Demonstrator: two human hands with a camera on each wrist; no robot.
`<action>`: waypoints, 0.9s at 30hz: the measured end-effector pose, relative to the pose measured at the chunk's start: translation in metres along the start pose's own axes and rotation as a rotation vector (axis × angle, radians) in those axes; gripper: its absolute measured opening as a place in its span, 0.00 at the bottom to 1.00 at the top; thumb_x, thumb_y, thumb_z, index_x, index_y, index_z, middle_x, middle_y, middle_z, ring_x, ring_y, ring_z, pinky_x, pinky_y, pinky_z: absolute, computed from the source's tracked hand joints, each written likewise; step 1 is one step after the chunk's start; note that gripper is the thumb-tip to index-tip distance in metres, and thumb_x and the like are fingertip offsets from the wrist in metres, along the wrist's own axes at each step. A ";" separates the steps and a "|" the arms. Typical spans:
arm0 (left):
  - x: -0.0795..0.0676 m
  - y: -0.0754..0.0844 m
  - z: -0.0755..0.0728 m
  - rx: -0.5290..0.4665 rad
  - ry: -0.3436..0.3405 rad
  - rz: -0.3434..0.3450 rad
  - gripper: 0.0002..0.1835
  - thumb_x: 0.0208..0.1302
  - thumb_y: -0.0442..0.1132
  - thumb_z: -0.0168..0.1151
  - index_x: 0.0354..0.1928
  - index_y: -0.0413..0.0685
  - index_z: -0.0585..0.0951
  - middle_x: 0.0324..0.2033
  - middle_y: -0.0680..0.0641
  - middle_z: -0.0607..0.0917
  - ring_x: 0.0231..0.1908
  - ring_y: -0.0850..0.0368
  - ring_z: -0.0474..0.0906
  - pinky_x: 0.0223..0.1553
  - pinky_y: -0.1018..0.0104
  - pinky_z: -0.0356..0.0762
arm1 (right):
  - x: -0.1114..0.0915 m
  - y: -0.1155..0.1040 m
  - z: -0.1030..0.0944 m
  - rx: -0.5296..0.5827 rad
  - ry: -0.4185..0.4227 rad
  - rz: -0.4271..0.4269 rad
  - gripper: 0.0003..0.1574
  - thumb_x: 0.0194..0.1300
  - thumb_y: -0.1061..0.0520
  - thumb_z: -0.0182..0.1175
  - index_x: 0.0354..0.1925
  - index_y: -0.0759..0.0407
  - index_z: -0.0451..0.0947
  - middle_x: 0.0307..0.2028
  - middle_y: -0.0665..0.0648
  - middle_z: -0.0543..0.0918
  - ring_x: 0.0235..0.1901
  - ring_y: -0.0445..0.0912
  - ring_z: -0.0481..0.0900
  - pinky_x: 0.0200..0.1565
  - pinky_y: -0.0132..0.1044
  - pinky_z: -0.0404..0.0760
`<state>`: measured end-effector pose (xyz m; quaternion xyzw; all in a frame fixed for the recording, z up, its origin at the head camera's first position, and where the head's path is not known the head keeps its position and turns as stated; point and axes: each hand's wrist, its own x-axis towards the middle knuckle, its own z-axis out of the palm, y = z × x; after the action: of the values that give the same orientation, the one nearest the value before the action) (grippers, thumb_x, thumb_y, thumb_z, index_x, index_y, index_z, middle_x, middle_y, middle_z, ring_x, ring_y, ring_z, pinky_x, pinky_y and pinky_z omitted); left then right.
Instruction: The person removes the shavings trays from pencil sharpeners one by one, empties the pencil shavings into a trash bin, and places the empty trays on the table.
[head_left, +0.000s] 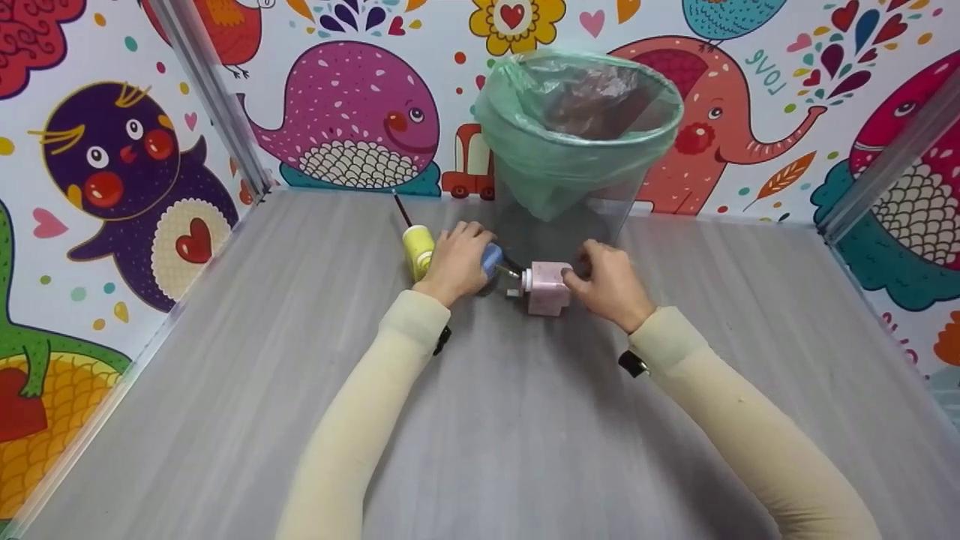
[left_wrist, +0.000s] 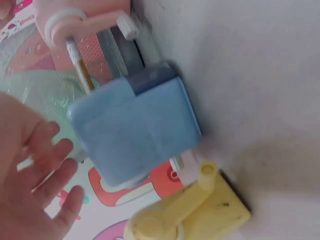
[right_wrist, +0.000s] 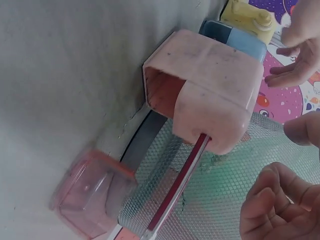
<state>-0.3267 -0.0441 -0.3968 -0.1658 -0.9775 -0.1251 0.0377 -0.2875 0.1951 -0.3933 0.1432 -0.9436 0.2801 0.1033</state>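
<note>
Three hand-crank pencil sharpeners stand side by side: a yellow one (head_left: 418,247), a blue one (head_left: 492,259) and a pink one (head_left: 550,288). My left hand (head_left: 459,259) is over the blue sharpener; in the left wrist view its fingers (left_wrist: 60,175) are loosely bent beside the blue body, apart from it. Close by the pink sharpener's right side is my right hand (head_left: 611,283), its fingers loosely curled with nothing between them. A dark red pencil (right_wrist: 179,186) sticks out of the pink sharpener. Another pencil (left_wrist: 82,70) spans the space between the blue and pink sharpeners.
Behind the sharpeners stands a mesh waste bin (head_left: 577,187) lined with a green bag (head_left: 555,154). A clear pink drawer (right_wrist: 92,192) lies near the bin. From the yellow sharpener a dark pencil (head_left: 403,208) points backward. Cartoon-printed walls (head_left: 360,112) enclose the grey table (head_left: 480,420).
</note>
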 end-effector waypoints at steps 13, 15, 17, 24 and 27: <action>0.003 -0.004 0.002 0.086 -0.109 0.032 0.41 0.55 0.41 0.76 0.71 0.50 0.70 0.72 0.44 0.69 0.74 0.45 0.61 0.74 0.41 0.57 | 0.011 -0.024 0.019 -0.039 0.015 -0.148 0.22 0.59 0.53 0.67 0.43 0.71 0.82 0.38 0.67 0.81 0.38 0.59 0.78 0.43 0.53 0.80; 0.003 -0.004 0.004 0.089 -0.111 0.033 0.42 0.54 0.41 0.76 0.71 0.50 0.69 0.72 0.44 0.69 0.73 0.45 0.62 0.74 0.41 0.58 | 0.012 -0.025 0.022 -0.059 0.018 -0.163 0.23 0.58 0.53 0.68 0.44 0.71 0.83 0.38 0.67 0.82 0.39 0.60 0.79 0.46 0.54 0.79; 0.004 -0.004 0.006 0.092 -0.110 0.034 0.42 0.54 0.40 0.76 0.72 0.50 0.69 0.72 0.44 0.70 0.73 0.45 0.62 0.74 0.42 0.59 | 0.012 -0.025 0.025 -0.076 0.014 -0.161 0.24 0.57 0.52 0.68 0.45 0.71 0.83 0.40 0.67 0.82 0.40 0.61 0.79 0.48 0.56 0.78; 0.008 -0.006 0.008 0.143 -0.103 0.033 0.38 0.55 0.39 0.76 0.69 0.50 0.72 0.68 0.46 0.76 0.70 0.47 0.67 0.72 0.44 0.62 | 0.010 -0.027 0.030 -0.068 -0.026 -0.105 0.25 0.59 0.49 0.68 0.48 0.66 0.83 0.44 0.65 0.81 0.46 0.61 0.76 0.48 0.58 0.69; 0.009 -0.006 0.008 0.149 -0.103 0.032 0.37 0.56 0.38 0.75 0.68 0.51 0.73 0.67 0.46 0.77 0.70 0.47 0.67 0.72 0.45 0.63 | 0.009 -0.029 0.031 -0.069 -0.023 -0.103 0.25 0.59 0.49 0.67 0.48 0.65 0.83 0.45 0.65 0.81 0.46 0.61 0.76 0.47 0.58 0.67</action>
<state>-0.3374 -0.0448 -0.4047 -0.1842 -0.9820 -0.0427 0.0016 -0.2903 0.1527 -0.4021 0.1909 -0.9452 0.2402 0.1116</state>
